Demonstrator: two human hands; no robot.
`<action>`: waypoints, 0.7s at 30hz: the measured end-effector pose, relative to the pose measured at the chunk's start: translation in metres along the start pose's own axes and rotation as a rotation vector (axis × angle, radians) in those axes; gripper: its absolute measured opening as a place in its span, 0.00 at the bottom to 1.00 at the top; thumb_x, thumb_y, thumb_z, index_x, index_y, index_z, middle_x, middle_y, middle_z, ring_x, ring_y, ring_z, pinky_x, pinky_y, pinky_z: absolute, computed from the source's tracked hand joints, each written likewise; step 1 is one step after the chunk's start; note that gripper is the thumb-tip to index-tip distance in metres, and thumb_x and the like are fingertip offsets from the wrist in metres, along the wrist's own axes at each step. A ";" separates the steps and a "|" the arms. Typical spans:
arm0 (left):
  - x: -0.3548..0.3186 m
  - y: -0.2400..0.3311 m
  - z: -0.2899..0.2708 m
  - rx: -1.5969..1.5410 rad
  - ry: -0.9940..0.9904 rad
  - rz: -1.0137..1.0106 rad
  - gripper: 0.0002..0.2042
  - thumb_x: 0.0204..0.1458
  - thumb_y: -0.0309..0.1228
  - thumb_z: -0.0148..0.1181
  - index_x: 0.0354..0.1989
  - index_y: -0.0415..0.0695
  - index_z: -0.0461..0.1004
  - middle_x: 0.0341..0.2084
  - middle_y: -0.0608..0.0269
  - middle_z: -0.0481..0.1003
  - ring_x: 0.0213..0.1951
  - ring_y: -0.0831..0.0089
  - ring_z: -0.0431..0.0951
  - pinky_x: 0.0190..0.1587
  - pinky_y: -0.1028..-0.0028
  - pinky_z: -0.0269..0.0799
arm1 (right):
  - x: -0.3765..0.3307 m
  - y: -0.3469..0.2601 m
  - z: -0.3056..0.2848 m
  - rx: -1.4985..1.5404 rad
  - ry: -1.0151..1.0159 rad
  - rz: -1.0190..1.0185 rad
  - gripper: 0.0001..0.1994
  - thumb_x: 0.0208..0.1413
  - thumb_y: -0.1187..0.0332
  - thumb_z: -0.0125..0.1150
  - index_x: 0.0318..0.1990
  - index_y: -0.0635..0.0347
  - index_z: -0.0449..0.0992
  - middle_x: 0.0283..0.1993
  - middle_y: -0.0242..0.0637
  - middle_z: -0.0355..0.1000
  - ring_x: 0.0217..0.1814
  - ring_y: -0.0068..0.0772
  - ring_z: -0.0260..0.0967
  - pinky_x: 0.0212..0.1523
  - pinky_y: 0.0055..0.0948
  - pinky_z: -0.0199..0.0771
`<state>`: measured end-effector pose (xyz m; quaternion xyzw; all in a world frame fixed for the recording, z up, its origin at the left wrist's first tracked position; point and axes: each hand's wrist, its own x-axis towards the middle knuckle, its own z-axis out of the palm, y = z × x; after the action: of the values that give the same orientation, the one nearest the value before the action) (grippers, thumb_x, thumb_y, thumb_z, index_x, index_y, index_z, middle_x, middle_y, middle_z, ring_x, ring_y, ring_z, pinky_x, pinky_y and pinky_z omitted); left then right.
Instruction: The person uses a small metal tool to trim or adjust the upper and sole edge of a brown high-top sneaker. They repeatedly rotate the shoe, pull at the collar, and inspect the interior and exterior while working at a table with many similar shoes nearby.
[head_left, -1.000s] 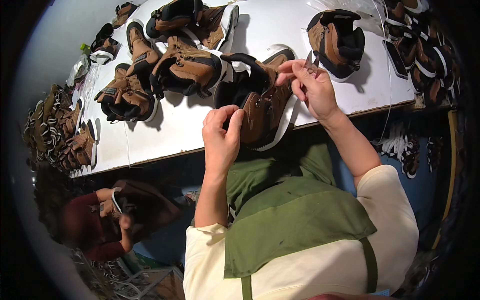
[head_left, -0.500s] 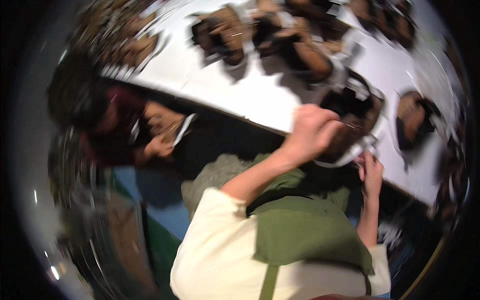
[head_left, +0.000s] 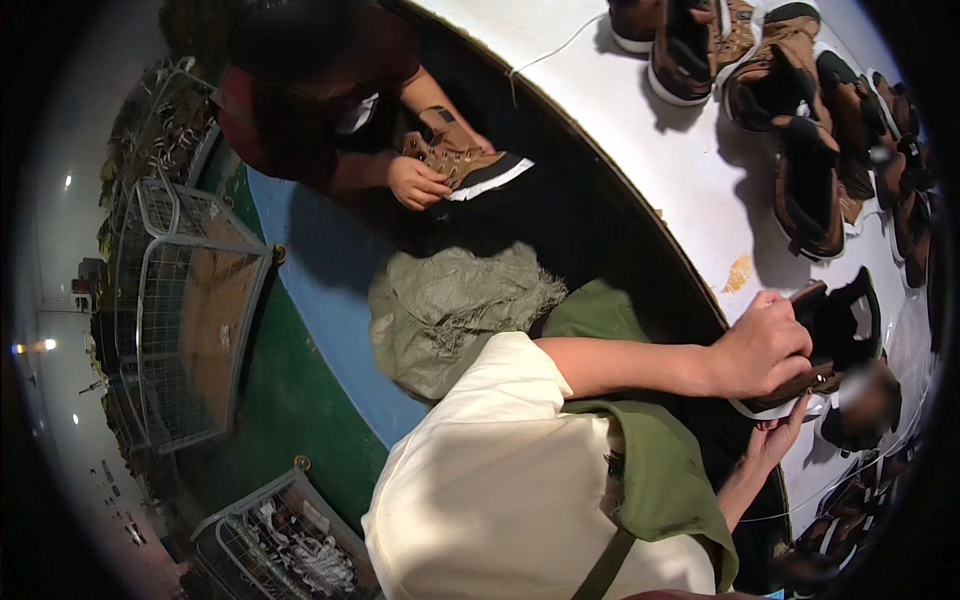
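Note:
A brown and black lace-up boot [head_left: 845,335] with a white sole is at the near edge of the white table, its dark collar standing up. My left hand [head_left: 765,345] is closed at the boot's side, fingers curled against the brown upper; the fingertips are partly hidden. From below, my right hand [head_left: 775,440] grips the boot near its white sole, with one finger reaching up along the side.
Several similar boots [head_left: 805,195] crowd the white table [head_left: 630,120]. A person at the upper left holds another brown boot [head_left: 455,150]. A grey-green sack [head_left: 450,310] lies beside me. Metal wire carts [head_left: 200,310] stand on the green and blue floor [head_left: 300,350].
My view has swung round, so the table now lies to the right and the floor and carts show more. My left hand is still at the boot, and my right hand remains under it.

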<state>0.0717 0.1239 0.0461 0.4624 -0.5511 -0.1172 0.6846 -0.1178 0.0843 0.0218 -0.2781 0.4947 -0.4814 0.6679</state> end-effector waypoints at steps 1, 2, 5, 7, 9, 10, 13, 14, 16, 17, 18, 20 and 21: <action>-0.003 0.002 0.001 -0.041 -0.003 0.016 0.06 0.43 0.30 0.61 0.24 0.41 0.74 0.22 0.63 0.72 0.34 0.65 0.70 0.50 0.61 0.58 | -0.002 0.001 -0.006 0.020 0.053 -0.031 0.13 0.63 0.56 0.48 0.40 0.55 0.72 0.23 0.24 0.66 0.17 0.13 0.56 0.16 0.14 0.55; -0.006 0.001 0.001 -0.054 0.019 0.025 0.06 0.42 0.30 0.61 0.23 0.41 0.73 0.21 0.63 0.72 0.34 0.65 0.70 0.50 0.60 0.57 | 0.004 0.002 -0.008 0.025 0.079 -0.042 0.14 0.64 0.55 0.48 0.42 0.55 0.72 0.27 0.25 0.69 0.22 0.15 0.61 0.21 0.16 0.61; -0.015 0.003 0.001 -0.090 0.102 0.057 0.07 0.41 0.30 0.62 0.23 0.41 0.73 0.20 0.61 0.71 0.33 0.63 0.69 0.52 0.59 0.56 | 0.036 -0.004 -0.065 -0.050 -0.122 -0.058 0.17 0.63 0.54 0.47 0.47 0.59 0.71 0.46 0.33 0.70 0.47 0.27 0.69 0.49 0.29 0.71; -0.019 0.002 0.002 -0.132 0.095 0.069 0.07 0.39 0.30 0.64 0.23 0.41 0.73 0.19 0.61 0.69 0.33 0.63 0.68 0.52 0.58 0.56 | 0.040 -0.005 -0.087 -0.024 -0.204 -0.068 0.18 0.65 0.57 0.44 0.54 0.59 0.66 0.50 0.36 0.69 0.50 0.30 0.68 0.49 0.29 0.72; -0.019 0.000 -0.001 -0.150 0.103 0.073 0.08 0.39 0.30 0.64 0.22 0.40 0.73 0.19 0.61 0.69 0.33 0.63 0.68 0.52 0.57 0.55 | 0.028 -0.005 -0.062 -0.063 -0.056 -0.138 0.18 0.65 0.57 0.44 0.54 0.59 0.66 0.51 0.36 0.68 0.52 0.30 0.67 0.52 0.31 0.70; -0.020 -0.001 -0.002 -0.165 0.095 0.078 0.08 0.38 0.30 0.64 0.22 0.40 0.73 0.19 0.61 0.69 0.33 0.63 0.68 0.52 0.57 0.55 | 0.019 -0.004 -0.049 -0.081 0.049 -0.152 0.19 0.65 0.57 0.44 0.55 0.59 0.65 0.52 0.37 0.67 0.53 0.31 0.66 0.53 0.32 0.69; -0.023 -0.005 -0.001 -0.213 0.130 0.054 0.08 0.36 0.30 0.64 0.18 0.41 0.72 0.17 0.60 0.70 0.32 0.61 0.68 0.51 0.58 0.55 | -0.002 -0.002 -0.017 -0.091 0.206 -0.187 0.17 0.64 0.56 0.46 0.51 0.60 0.67 0.49 0.36 0.67 0.50 0.29 0.66 0.53 0.32 0.69; -0.023 -0.007 -0.001 -0.231 0.161 0.045 0.08 0.35 0.31 0.64 0.17 0.42 0.71 0.15 0.60 0.70 0.32 0.61 0.68 0.51 0.59 0.56 | -0.003 -0.002 -0.013 -0.101 0.189 -0.205 0.16 0.64 0.56 0.46 0.48 0.60 0.68 0.46 0.35 0.68 0.47 0.27 0.68 0.49 0.30 0.71; -0.026 -0.010 -0.005 -0.253 0.154 0.034 0.08 0.35 0.31 0.65 0.18 0.41 0.73 0.16 0.60 0.70 0.32 0.61 0.68 0.51 0.59 0.56 | -0.004 -0.001 -0.012 -0.096 0.159 -0.230 0.16 0.63 0.56 0.47 0.44 0.61 0.69 0.42 0.34 0.69 0.43 0.26 0.69 0.45 0.28 0.72; -0.028 -0.010 -0.007 -0.262 0.151 0.026 0.08 0.35 0.31 0.66 0.18 0.41 0.73 0.16 0.59 0.70 0.32 0.61 0.68 0.51 0.59 0.56 | -0.003 -0.002 -0.016 -0.080 0.145 -0.236 0.15 0.63 0.57 0.47 0.44 0.61 0.69 0.42 0.34 0.69 0.43 0.26 0.69 0.45 0.28 0.73; -0.030 -0.011 -0.009 -0.271 0.148 0.019 0.08 0.35 0.31 0.66 0.18 0.41 0.73 0.17 0.59 0.71 0.32 0.61 0.68 0.51 0.59 0.56 | -0.002 -0.001 -0.018 -0.065 0.131 -0.243 0.15 0.63 0.57 0.47 0.44 0.61 0.69 0.41 0.34 0.69 0.42 0.25 0.69 0.45 0.28 0.73; -0.033 -0.013 -0.013 -0.268 0.153 0.029 0.09 0.36 0.32 0.66 0.19 0.41 0.73 0.17 0.60 0.71 0.32 0.61 0.69 0.51 0.59 0.55 | -0.006 0.002 -0.011 -0.074 0.185 -0.260 0.15 0.63 0.57 0.47 0.43 0.61 0.69 0.40 0.34 0.69 0.42 0.25 0.69 0.45 0.28 0.73; -0.035 -0.014 -0.015 -0.266 0.156 0.034 0.09 0.36 0.32 0.66 0.19 0.41 0.74 0.17 0.60 0.71 0.32 0.62 0.69 0.52 0.59 0.55 | -0.007 0.003 -0.010 -0.086 0.189 -0.267 0.15 0.63 0.56 0.47 0.42 0.61 0.69 0.40 0.34 0.69 0.42 0.26 0.69 0.46 0.28 0.73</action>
<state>0.0771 0.1470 0.0133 0.3658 -0.4838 -0.1414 0.7824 -0.1262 0.0929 0.0187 -0.3234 0.5341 -0.5682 0.5361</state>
